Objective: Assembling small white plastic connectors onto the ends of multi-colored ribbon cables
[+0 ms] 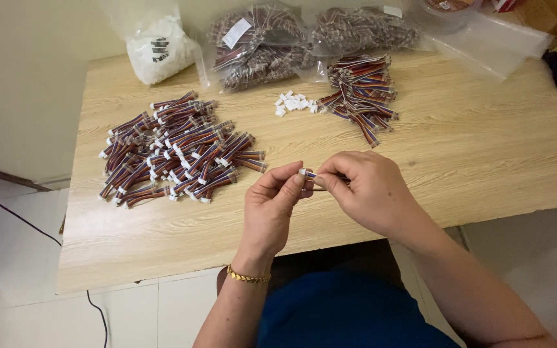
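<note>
While both hands work just above the table's [485,167] near edge, the finished pile of wire harnesses [178,148] lies toward the left edge. The left hand [272,206] pinches a small white connector [304,172] between thumb and forefinger; the right hand [372,190] pinches the short ribbon cable [312,175] behind it. Loose white connectors [293,103] and bare cables [362,93] sit toward the far edge. Seating appears underway; next calls for firm, aligned pressure.
</note>
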